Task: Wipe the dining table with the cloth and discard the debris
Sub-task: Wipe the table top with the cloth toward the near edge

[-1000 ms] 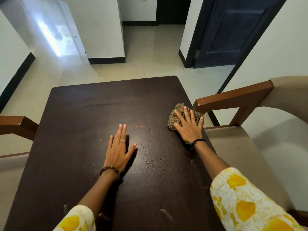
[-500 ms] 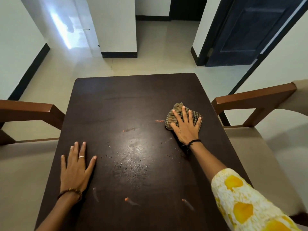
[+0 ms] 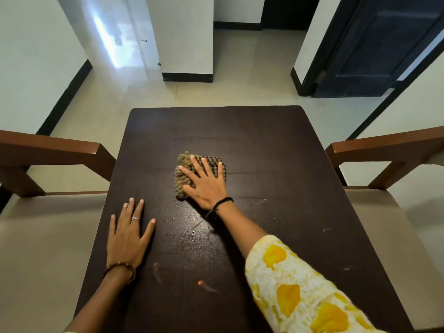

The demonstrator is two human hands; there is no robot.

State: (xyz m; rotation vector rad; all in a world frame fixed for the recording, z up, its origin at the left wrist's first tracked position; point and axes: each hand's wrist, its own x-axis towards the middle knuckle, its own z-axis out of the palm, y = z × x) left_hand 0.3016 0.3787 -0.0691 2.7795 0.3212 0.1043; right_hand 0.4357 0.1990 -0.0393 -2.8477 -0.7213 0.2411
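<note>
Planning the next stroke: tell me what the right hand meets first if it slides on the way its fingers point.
Nothing, seemingly: the right hand, flat on the cloth, faces bare table up to its far edge.

Wooden-armed chair L [image 3: 55,150] & chair R [image 3: 384,147], dark door [image 3: 374,44] far R, tiled floor [image 3: 240,68].

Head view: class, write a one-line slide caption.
Right hand presses a checked cloth flat on the crumb-strewn dark table; left hand braces nearby.

Right hand [image 3: 206,186] presses the cloth [image 3: 189,174] flat on the dark table [image 3: 276,152]; left hand [image 3: 126,233] rests flat nearby
</note>
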